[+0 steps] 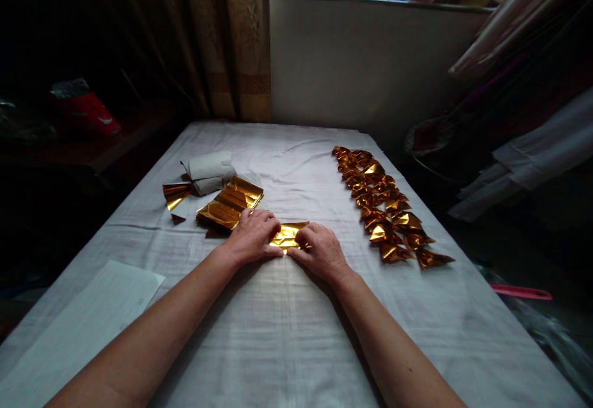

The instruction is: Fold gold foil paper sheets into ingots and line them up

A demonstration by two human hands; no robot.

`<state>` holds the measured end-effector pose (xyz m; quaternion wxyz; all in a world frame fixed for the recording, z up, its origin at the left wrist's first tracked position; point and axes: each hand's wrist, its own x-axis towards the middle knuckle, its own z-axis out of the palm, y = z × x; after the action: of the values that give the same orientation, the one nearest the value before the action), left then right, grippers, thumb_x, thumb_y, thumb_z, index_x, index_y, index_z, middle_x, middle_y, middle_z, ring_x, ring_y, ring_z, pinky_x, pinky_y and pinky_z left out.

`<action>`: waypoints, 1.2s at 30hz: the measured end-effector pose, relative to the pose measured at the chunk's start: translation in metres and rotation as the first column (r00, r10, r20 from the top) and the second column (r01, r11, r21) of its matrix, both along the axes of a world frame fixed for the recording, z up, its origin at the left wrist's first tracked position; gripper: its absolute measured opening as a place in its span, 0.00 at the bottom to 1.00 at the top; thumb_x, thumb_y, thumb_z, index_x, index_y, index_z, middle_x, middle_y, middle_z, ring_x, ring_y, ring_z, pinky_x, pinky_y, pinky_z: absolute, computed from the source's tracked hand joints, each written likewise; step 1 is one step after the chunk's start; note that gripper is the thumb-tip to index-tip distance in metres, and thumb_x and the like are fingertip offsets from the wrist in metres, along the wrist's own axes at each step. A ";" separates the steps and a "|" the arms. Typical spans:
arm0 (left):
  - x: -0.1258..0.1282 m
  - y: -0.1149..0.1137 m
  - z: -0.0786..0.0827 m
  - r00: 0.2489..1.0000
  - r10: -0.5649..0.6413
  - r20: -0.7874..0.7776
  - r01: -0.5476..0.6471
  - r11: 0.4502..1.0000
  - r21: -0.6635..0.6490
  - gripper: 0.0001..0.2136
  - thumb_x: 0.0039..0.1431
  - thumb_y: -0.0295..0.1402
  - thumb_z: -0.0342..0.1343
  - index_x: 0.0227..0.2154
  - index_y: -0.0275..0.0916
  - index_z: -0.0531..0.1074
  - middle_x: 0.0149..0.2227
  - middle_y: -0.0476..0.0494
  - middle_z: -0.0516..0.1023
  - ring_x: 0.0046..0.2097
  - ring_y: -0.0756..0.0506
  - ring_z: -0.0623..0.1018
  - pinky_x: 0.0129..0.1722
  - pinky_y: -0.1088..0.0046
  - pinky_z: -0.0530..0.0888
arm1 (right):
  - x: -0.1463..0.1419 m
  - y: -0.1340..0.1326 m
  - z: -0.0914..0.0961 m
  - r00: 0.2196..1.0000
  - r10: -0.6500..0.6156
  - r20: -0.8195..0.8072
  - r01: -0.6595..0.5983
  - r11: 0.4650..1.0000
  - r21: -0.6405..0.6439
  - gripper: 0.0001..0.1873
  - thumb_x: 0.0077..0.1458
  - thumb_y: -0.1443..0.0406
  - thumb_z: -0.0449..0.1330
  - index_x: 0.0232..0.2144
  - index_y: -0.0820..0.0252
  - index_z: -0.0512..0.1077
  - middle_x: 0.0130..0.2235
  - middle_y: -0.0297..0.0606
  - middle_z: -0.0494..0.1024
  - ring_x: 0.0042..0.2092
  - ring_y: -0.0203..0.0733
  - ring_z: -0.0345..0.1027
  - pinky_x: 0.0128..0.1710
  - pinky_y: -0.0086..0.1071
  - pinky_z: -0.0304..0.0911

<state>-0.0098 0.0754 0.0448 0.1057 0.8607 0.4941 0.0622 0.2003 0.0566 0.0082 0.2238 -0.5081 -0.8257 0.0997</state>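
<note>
Both my hands press on one sheet of gold foil paper [288,235] lying on the white cloth of the table [296,321]. My left hand [252,235] covers the sheet's left side with curled fingers. My right hand [319,249] holds its right side, fingers bent onto the foil. Just behind my left hand lies a stack of flat gold foil sheets [230,204]. To the right runs a long row of several folded gold foil pieces [384,207].
A folded white cloth or paper bundle [208,172] and a small folded gold piece [175,194] lie at the back left. A white paper sheet [83,324] rests at the table's near left edge. A curtain [231,37] and wall stand behind; clothes hang at right.
</note>
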 end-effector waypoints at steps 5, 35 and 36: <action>0.002 -0.001 0.001 0.999 0.018 -0.030 -0.019 0.999 -0.033 0.20 0.50 0.49 0.66 0.40 0.43 0.71 0.48 0.45 0.74 0.55 0.38 0.70 0.58 0.55 0.56 | 0.020 -0.006 0.000 0.994 -0.103 -0.018 0.102 0.993 -0.066 0.08 0.54 0.58 0.65 0.31 0.56 0.74 0.35 0.36 0.76 0.41 0.43 0.68 0.41 0.34 0.55; 0.030 -0.020 -0.003 0.969 0.248 -0.019 -0.247 0.969 0.012 0.24 0.53 0.55 0.59 0.41 0.39 0.68 0.48 0.37 0.72 0.54 0.34 0.70 0.60 0.47 0.54 | 0.015 -0.062 -0.003 0.942 0.094 0.323 -0.051 0.989 -0.138 0.31 0.66 0.52 0.50 0.67 0.54 0.56 0.70 0.46 0.52 0.71 0.51 0.43 0.67 0.55 0.40; 0.032 -0.022 -0.006 0.963 0.269 0.003 -0.269 0.963 0.017 0.25 0.52 0.55 0.60 0.41 0.39 0.68 0.48 0.38 0.72 0.54 0.34 0.70 0.61 0.47 0.54 | 0.015 -0.062 -0.003 0.941 0.094 0.324 -0.050 0.989 -0.140 0.30 0.66 0.53 0.50 0.67 0.54 0.57 0.70 0.46 0.52 0.70 0.51 0.44 0.67 0.55 0.40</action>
<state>0.0217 0.0529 0.0387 0.0892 0.7866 0.6056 0.0807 0.2151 -0.0050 0.0054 0.0452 -0.5005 -0.8613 0.0747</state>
